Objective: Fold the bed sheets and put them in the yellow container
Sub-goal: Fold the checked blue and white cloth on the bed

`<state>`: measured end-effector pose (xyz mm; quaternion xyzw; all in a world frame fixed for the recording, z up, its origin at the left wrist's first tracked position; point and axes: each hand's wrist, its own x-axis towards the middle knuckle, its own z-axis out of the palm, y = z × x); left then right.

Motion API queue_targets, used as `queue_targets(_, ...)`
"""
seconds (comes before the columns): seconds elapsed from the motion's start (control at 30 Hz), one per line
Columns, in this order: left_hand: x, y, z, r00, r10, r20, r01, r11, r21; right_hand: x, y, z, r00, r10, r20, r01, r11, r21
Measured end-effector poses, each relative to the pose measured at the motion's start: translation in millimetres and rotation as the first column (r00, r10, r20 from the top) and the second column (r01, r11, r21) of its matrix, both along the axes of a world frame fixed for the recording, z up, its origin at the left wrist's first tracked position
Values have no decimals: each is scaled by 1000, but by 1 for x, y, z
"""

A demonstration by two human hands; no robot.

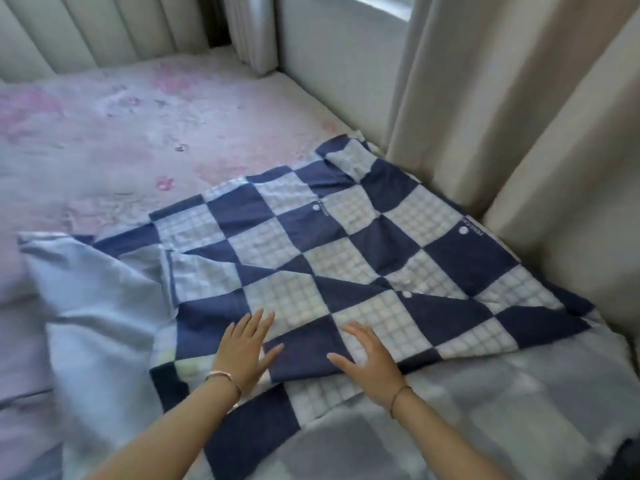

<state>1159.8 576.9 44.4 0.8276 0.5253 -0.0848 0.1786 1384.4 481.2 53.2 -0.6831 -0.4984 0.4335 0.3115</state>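
Two hands down flat, that's where I'm at. My left hand (247, 348) and right hand (370, 358) are both spread out, fingers straight and a bit fanned, palms pressing on the blue and white checked bed sheet (363, 258), not grabbing anything. They sit side by side near the edge of the sheet closest to me, with a dark blue square between my two thumbs. The sheet is lying on the bed and stretches away from my fingertips toward the beige curtain (485, 98), which hangs just beside its far right edge. It looks doubled over, with a layer's edge running diagonally just past my fingertips and a white button (407, 294) sitting ahead of my right fingers. Out to the left of my left fingers the sheet flips over and shows its pale blue underside (104, 306), kinda rumpled. Below my right wrist and off to the right is a grey fuzzy blanket (519, 410). Way beyond my fingers there's the pinkish flowery mattress cover (138, 116) and a padded headboard (86, 26). Thin bracelet (221, 377) on my left wrist, another on the right.
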Motion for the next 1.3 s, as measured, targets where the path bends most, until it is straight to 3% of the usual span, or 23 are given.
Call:
queue_targets(0.13,-94,-3,-16,981,190,-31,-189,981,40,-87,36,-8,978,205,19,-204,978,-45)
queue_targets(0.23,-139,-13,-28,952,306,30,-306,952,2,-135,51,-18,945,323,54,-318,944,-82)
queue_targets(0.4,-182,-35,-46,876,462,137,-461,886,-42,-196,50,-41,798,554,237,-556,829,-68)
queue_targets(0.5,-192,-41,-54,830,534,160,-521,845,-117,-211,39,-54,696,670,260,-663,738,-125)
queue_targets(0.57,-192,-43,-54,743,615,262,-578,788,-211,-210,31,-66,613,739,280,-727,666,-164)
queue_targets(0.67,-185,-37,-54,540,731,417,-614,681,-398,-196,23,-82,469,824,317,-814,543,-209)
queue_targets(0.73,-182,-35,-58,493,743,453,-572,669,-475,-186,18,-91,425,844,326,-829,508,-235)
queue_targets(0.87,-182,-36,-69,533,716,451,-563,698,-442,-181,16,-96,372,856,358,-852,468,-235)
queue_targets(1.07,-181,-49,-81,515,725,457,-570,688,-450,-174,3,-107,136,822,552,-876,361,-321)
queue_targets(1.17,-179,-52,-81,431,736,522,-587,668,-457,-174,-3,-112,102,772,628,-881,363,-303)
queue_targets(1.3,-177,-52,-75,282,776,564,-613,598,-517,-171,-2,-118,148,749,646,-930,327,-166)
